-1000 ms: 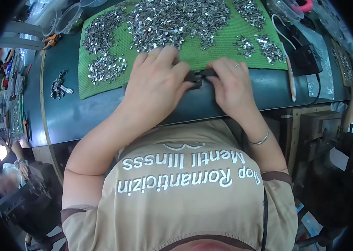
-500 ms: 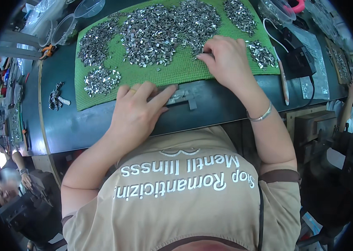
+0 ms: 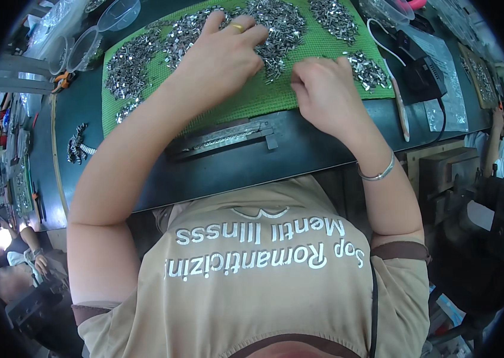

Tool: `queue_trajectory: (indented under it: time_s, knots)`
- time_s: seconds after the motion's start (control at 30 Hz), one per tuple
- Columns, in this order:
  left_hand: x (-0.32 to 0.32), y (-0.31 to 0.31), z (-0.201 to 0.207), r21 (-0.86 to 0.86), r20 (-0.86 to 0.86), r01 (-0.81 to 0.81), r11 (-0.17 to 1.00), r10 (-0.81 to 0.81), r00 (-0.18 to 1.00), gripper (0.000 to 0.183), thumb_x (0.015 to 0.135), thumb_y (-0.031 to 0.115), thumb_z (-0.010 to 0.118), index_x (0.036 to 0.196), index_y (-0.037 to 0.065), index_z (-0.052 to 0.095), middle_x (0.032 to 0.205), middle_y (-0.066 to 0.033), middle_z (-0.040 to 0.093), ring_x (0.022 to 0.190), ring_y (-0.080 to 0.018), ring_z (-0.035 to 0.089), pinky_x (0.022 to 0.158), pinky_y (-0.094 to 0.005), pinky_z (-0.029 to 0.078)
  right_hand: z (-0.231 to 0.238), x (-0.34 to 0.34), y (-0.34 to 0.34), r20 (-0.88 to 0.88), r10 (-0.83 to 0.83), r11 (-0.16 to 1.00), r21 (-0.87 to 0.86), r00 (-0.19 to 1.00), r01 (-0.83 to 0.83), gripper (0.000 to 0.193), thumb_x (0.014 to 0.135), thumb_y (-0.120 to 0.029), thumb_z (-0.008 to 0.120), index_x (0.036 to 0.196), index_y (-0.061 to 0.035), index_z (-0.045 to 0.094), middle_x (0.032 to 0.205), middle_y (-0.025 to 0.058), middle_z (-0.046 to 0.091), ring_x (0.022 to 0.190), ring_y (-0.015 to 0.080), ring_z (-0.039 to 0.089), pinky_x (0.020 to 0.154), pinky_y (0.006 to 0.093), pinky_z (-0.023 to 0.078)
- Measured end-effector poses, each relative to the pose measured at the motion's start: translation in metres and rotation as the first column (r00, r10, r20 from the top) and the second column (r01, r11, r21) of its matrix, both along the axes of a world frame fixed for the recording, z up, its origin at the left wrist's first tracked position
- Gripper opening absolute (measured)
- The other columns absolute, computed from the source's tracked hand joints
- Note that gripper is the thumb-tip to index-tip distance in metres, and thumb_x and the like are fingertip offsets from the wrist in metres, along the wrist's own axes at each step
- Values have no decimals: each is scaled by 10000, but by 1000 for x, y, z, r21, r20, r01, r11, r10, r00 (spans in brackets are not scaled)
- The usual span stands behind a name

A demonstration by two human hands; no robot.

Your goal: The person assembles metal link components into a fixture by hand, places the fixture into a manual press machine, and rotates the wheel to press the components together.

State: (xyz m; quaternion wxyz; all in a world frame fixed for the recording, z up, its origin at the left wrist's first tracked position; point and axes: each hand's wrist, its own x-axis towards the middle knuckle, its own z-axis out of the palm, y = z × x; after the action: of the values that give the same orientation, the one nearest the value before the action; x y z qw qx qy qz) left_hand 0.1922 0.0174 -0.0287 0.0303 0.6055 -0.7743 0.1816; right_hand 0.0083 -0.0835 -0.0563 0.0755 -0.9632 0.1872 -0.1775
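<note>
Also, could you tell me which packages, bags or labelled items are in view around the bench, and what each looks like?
Clear plastic bag: flat on the bench right of the green mat, rectangular, shiny, partly under a black device.
Clear plastic bag: upper left corner, crumpled, see-through, beside clear plastic cups.
Printed shirt: beige, with white lettering across the chest.
No screens or signs show.

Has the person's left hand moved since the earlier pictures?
Yes. The left hand has gone forward from the long grey metal jig on the dark bench, up onto the green mesh mat among the small silver metal parts.
</note>
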Motion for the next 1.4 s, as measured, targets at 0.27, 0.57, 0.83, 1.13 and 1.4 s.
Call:
queue_trajectory:
  time_s: [0.27, 0.57, 0.83, 1.13, 1.4]
  knots:
    - [2, -12, 10, 193, -172, 1, 981, 33, 984, 170, 784, 206, 703, 897, 79, 697, 1027, -91, 580, 1080, -274, 515, 902, -421, 387, -5, -9, -1, 29, 73, 997, -21, 997, -73, 75, 792, -126, 682, 726, -94, 668, 786, 50, 606, 839, 260, 613, 766, 420, 345]
    - [-6, -5, -3, 141, -76, -101, 985, 113, 991, 140, 809, 207, 633, 846, 87, 697, 1006, -90, 579, 1057, -264, 526, 867, -450, 388, 3, 2, 29, 291, 324, 873, 274, 900, -403, 39, 771, -1, 642, 796, -6, 612, 844, 134, 570, 789, 325, 592, 668, 407, 440]
    - [-3, 1, -3, 143, -247, -121, 982, 154, 957, 154, 788, 198, 644, 853, 78, 716, 1016, -112, 577, 1066, -283, 512, 863, -466, 377, 7, 8, 55, 242, 359, 794, 429, 901, -432, 73, 778, 65, 632, 832, 58, 583, 861, 172, 580, 764, 378, 589, 659, 398, 476]
    - [1, 7, 8, 175, -308, -43, 984, 96, 946, 80, 778, 197, 688, 782, 127, 728, 1002, -86, 571, 1066, -273, 507, 869, -449, 368, 8, 8, 68, 167, 424, 899, 41, 890, -436, 84, 713, -54, 629, 724, -40, 547, 790, 92, 517, 715, 278, 572, 620, 400, 478]
    - [-12, 29, 16, 128, -486, -179, 975, 219, 846, 261, 865, 224, 668, 1024, 16, 672, 949, -150, 612, 931, -302, 588, 852, -423, 427, 2, 9, 66, 207, 456, 886, -12, 866, -464, 110, 701, -81, 632, 719, -53, 527, 780, 80, 506, 717, 239, 563, 631, 361, 484]
